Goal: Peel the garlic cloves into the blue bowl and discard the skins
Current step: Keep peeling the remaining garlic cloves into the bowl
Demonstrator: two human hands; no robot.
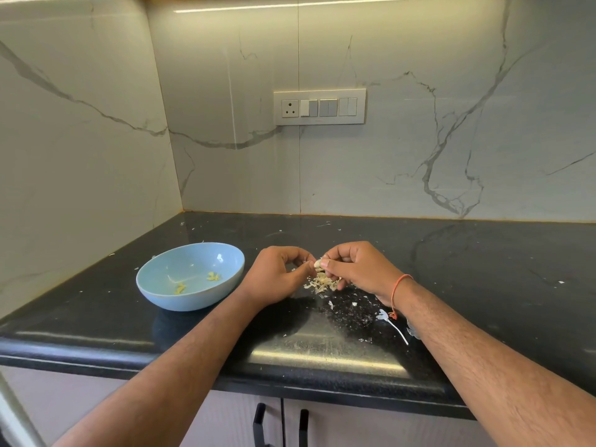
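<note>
Your forearms cross the black counter (161, 330) edge; both hands pinch one garlic clove (318, 263) above the skin pile (322, 282). Left hand (274, 275) grips from nine o'clock, right hand (358, 269) from three. The clove's long axis seems left-right; blue bowl (154, 285) sits at nine, nearer your left.

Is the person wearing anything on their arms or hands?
Both forearms are bare, with no sleeves showing. The right wrist has a thin orange thread bracelet tied round it, with a short knotted end hanging down. The left hand and right hand show no rings or gloves.
</note>
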